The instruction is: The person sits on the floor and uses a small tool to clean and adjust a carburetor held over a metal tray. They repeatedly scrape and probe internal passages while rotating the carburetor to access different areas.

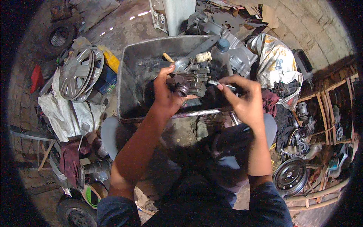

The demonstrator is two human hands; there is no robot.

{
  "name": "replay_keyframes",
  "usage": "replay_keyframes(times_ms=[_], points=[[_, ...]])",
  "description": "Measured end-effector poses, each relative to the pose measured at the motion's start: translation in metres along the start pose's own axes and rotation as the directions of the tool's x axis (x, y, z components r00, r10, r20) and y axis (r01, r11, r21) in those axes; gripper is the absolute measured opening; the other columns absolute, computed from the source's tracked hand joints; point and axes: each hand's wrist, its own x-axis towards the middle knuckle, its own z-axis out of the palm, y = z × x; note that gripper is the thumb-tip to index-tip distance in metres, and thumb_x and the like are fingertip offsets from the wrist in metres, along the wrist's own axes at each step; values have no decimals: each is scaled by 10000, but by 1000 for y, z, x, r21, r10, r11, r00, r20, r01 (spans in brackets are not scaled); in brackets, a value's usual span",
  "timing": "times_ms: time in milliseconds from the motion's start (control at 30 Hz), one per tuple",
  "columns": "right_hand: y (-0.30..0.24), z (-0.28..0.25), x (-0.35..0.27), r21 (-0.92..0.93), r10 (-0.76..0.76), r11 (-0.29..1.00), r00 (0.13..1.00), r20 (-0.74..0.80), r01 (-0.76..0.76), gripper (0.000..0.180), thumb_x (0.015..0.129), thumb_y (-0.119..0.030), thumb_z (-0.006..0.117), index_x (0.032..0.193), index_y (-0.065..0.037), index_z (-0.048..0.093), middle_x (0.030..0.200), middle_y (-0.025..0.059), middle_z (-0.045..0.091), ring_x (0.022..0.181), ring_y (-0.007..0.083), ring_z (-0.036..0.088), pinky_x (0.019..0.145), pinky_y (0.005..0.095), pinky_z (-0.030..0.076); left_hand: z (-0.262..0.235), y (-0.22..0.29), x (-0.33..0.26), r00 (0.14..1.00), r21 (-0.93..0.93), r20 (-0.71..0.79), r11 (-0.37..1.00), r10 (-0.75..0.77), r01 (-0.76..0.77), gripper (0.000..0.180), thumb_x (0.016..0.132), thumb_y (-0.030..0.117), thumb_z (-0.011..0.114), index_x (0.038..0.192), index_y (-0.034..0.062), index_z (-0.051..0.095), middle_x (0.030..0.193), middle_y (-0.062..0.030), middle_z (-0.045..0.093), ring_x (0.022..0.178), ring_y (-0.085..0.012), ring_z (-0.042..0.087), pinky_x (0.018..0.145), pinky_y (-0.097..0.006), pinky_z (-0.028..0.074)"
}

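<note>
My left hand is wrapped round a carburetor, a grey metal part with several short tubes, and holds it above a black tub. In my right hand a slim, shiny metal tool is pinched between thumb and fingers. The tool's tip meets the right side of the carburetor; its exact kind cannot be made out. Just beyond the carburetor are a round metal cup, a cream-coloured cap-like piece and a wooden handle. A bottle with a blue cap stands at the tub's right.
Hubcaps and a white sack lie to the left. Beyond the tub at the right sits a large metal casing, beside a stuffed white bag. A black wheel rim and wooden slats are on the right.
</note>
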Motion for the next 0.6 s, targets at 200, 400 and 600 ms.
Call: replay_keyframes(times_ms=[200,400,600], points=[[12,28,-16,-7,-138,990,964,-228,140,110,858,-7,740,967,11,743,881,136,740,738,214,689,681,322,518,-4,-9,3,996,58,42,995,80,-82,599,872,415,700,1356,99,542,1318,-124,639,1220,-313,622,1047,-563,502],[4,38,-17,-63,-189,982,959,-210,180,125,811,34,737,932,6,719,787,126,658,680,237,647,650,337,507,-8,-13,4,988,67,-66,988,143,-138,531,883,368,596,1289,27,602,1188,-158,699,1098,-335,688,982,-595,535],[11,48,-21,-128,-268,961,937,-224,244,161,801,61,734,951,24,692,781,145,608,677,301,617,623,381,491,4,-16,1,985,51,-44,985,166,-164,496,889,341,587,1262,16,616,1150,-152,710,1042,-305,700,918,-486,578]])
